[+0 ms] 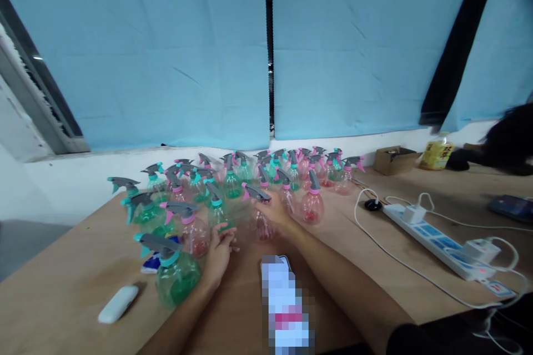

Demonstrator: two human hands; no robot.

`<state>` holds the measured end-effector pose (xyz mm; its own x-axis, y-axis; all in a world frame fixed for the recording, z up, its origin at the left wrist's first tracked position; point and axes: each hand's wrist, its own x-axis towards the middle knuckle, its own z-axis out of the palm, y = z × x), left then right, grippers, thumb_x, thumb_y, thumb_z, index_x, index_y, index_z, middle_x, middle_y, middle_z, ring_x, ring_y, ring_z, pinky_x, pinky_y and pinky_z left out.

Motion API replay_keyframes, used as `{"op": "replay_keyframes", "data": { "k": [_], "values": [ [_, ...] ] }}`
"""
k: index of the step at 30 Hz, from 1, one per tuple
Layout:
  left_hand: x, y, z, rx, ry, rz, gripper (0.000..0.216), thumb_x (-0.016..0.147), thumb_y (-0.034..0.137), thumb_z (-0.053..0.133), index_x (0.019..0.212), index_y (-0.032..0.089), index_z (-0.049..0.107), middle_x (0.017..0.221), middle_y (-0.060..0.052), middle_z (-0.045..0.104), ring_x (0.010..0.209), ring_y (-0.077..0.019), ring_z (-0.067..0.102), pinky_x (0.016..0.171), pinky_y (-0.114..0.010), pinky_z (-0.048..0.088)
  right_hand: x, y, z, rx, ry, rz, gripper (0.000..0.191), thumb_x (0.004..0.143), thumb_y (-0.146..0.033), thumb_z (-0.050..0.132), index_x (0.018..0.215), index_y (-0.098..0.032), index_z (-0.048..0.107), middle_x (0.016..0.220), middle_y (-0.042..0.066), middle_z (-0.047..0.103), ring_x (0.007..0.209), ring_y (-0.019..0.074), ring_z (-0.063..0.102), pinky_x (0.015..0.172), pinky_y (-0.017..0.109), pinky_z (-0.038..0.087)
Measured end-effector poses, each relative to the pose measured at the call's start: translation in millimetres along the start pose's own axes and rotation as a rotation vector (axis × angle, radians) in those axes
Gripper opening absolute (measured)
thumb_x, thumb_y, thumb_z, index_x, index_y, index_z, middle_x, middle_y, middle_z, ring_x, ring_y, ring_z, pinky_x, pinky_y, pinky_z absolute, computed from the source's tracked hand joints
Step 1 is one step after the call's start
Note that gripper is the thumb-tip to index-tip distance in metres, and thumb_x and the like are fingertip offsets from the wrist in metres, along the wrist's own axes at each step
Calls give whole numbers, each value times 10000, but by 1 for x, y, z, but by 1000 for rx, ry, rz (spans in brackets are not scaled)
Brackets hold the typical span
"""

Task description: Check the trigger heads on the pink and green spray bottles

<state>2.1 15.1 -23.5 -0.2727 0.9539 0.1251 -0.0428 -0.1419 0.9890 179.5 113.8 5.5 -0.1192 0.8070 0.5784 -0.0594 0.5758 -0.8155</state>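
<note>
Several clear spray bottles with grey triggers stand crowded on a wooden table (75, 288), some green-tinted, some pink. My right hand (275, 212) is wrapped round the neck of a pink spray bottle (259, 221) near the middle of the group. My left hand (218, 252) rests on the table just left of it, fingers stretched toward the bottle's base, touching or almost touching it. A large green spray bottle (175, 272) stands close to my left wrist.
A white power strip (437, 241) with plugs and cables lies on the right. A small cardboard box (393, 160) and a yellow bottle (436, 154) stand at the back right. A white oblong object (117, 304) lies front left. A blurred patch sits between my forearms.
</note>
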Motion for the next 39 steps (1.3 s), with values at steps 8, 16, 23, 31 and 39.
{"op": "replay_keyframes", "data": {
  "k": [8,16,23,31,39],
  "values": [
    [-8,11,4,101,-93,-28,380,717,431,641,1013,228,514,809,-3,649,629,-148,593,473,-223,469,4,-19,-7,132,-364,90,355,680,-164,500,954,-214,719,796,-1,689,703,150,609,661,259,481],
    [-13,13,6,202,-293,-70,297,772,489,587,850,202,593,630,31,604,448,-99,519,401,-177,316,-1,-24,-4,153,-259,146,204,659,-194,525,735,-195,714,653,9,637,633,151,563,600,254,446],
    [-15,16,7,268,-326,-57,272,784,463,568,812,195,607,611,29,592,449,-99,499,407,-182,291,2,-19,-7,143,-301,147,193,626,-189,525,701,-193,703,610,-13,600,577,130,512,550,242,387],
    [-13,15,7,290,-346,-64,266,791,462,559,812,202,610,612,35,594,448,-101,496,417,-188,288,-4,-32,-8,93,-287,152,255,661,-195,496,779,-194,722,656,3,634,625,152,536,579,255,409],
    [-11,10,6,300,-357,-59,250,797,441,558,831,197,604,612,36,589,441,-96,485,407,-181,269,0,-30,-9,94,-347,129,248,647,-211,495,760,-197,715,632,2,618,634,158,550,613,264,435]
  ]
}}
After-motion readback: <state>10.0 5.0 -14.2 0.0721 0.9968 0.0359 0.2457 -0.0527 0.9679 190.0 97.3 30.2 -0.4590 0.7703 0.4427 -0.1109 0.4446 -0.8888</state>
